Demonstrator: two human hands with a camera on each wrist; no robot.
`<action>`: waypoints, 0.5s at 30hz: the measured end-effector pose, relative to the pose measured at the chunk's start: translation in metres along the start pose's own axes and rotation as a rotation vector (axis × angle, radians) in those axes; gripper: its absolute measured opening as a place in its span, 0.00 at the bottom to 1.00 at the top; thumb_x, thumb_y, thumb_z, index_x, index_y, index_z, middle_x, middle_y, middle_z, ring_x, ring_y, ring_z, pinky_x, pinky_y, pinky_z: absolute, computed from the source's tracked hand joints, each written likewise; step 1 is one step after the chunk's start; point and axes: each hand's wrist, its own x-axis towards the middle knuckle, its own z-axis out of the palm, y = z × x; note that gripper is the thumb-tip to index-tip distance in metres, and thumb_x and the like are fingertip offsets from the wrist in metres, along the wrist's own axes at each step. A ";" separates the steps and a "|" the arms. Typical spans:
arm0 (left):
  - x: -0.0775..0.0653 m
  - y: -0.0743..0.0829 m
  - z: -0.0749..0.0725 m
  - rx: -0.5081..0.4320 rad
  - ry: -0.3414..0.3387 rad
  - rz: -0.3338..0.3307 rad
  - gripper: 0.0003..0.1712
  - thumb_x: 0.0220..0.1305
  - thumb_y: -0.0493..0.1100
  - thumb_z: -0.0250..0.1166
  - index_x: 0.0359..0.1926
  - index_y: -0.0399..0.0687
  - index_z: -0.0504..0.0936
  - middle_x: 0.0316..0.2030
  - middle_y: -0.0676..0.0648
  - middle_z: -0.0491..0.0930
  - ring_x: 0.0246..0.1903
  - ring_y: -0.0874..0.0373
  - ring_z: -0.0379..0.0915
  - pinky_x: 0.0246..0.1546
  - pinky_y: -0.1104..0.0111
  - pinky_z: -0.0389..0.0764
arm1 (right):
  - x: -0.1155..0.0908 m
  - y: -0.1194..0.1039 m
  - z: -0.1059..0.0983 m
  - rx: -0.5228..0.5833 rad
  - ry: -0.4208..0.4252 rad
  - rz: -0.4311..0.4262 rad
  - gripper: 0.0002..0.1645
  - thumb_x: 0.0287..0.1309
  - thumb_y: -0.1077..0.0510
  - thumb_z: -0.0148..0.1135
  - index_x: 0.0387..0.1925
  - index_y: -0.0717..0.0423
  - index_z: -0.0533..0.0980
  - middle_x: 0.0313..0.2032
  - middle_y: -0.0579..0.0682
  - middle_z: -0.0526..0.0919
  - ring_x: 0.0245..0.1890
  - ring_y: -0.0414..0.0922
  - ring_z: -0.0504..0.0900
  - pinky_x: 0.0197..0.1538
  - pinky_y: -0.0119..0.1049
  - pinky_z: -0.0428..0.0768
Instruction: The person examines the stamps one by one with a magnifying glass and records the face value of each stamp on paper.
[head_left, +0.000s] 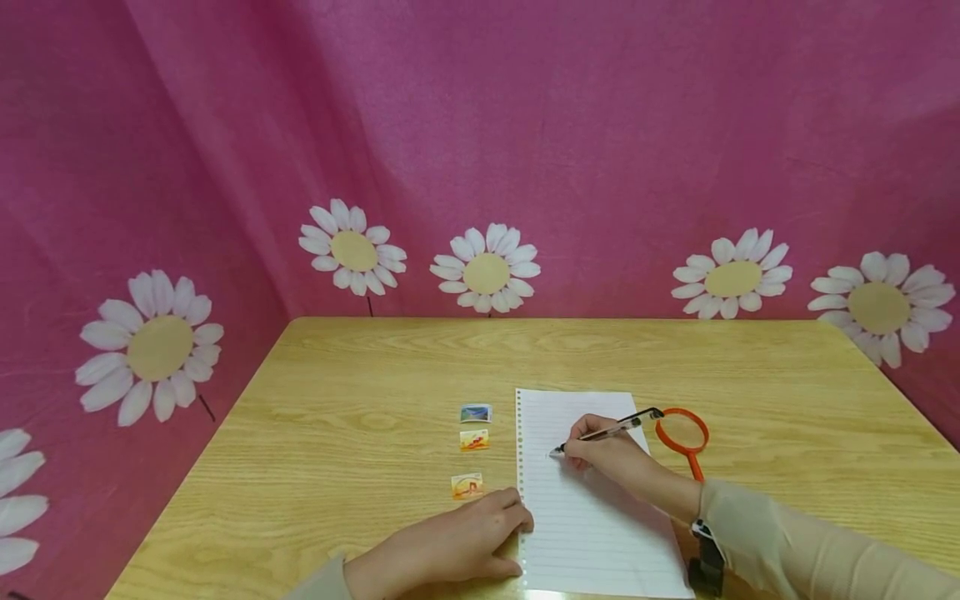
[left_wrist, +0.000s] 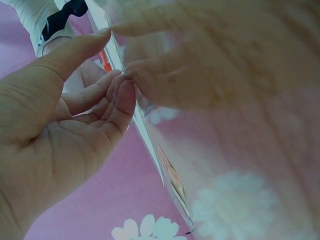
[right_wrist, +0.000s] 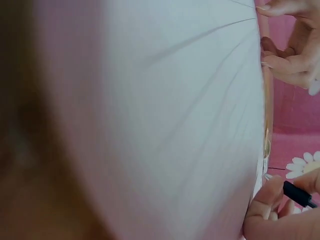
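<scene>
From the head camera, the right hand (head_left: pixel 600 454) pinches a pen (head_left: pixel 607 432) between thumb and fingers, tip down on the lined sheet of paper (head_left: pixel 592 517) lying on the wooden table (head_left: pixel 360 417). The left hand (head_left: pixel 465 542) rests flat, fingers relaxed, with its fingertips on the sheet's punched left edge. Three small stamps (head_left: pixel 476 413) sit in a column just left of the paper, and an orange magnifying glass (head_left: pixel 682 433) lies just right of it (its lens close behind the pen's cap). Over to the left wrist view: the left hand (left_wrist: pixel 65 135) fills the frame, fingers loosely bent against the paper's edge (left_wrist: pixel 150 145), thumb stretched out. And the right wrist view: mostly blurred white paper (right_wrist: pixel 165 115), with the right hand's fingers (right_wrist: pixel 265 205) curled round the dark pen (right_wrist: pixel 299 195) at the bottom corner.
</scene>
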 end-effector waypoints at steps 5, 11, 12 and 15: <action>0.000 0.000 0.001 0.001 0.002 0.004 0.18 0.60 0.50 0.70 0.47 0.49 0.78 0.44 0.56 0.71 0.43 0.72 0.67 0.48 0.82 0.72 | -0.001 0.001 -0.001 0.013 0.047 0.038 0.06 0.47 0.65 0.61 0.28 0.58 0.71 0.19 0.42 0.75 0.23 0.37 0.74 0.30 0.28 0.73; 0.000 -0.001 0.001 0.004 0.007 0.003 0.19 0.60 0.51 0.70 0.47 0.49 0.77 0.44 0.56 0.72 0.43 0.72 0.67 0.48 0.82 0.72 | 0.000 0.000 0.001 -0.053 0.038 0.030 0.07 0.48 0.64 0.61 0.30 0.60 0.72 0.21 0.43 0.75 0.24 0.37 0.75 0.30 0.29 0.75; -0.001 -0.001 0.001 0.009 0.010 0.005 0.19 0.60 0.51 0.70 0.47 0.49 0.77 0.44 0.56 0.72 0.43 0.71 0.67 0.48 0.82 0.72 | 0.000 0.000 0.001 -0.058 0.035 0.025 0.07 0.48 0.64 0.61 0.30 0.61 0.72 0.21 0.43 0.76 0.24 0.37 0.75 0.30 0.29 0.75; -0.001 -0.001 0.001 0.017 0.015 0.004 0.19 0.59 0.51 0.70 0.47 0.49 0.77 0.44 0.56 0.72 0.43 0.71 0.68 0.49 0.82 0.72 | 0.001 0.000 0.002 -0.068 0.031 0.017 0.07 0.48 0.65 0.61 0.30 0.61 0.71 0.21 0.44 0.76 0.24 0.37 0.75 0.30 0.28 0.75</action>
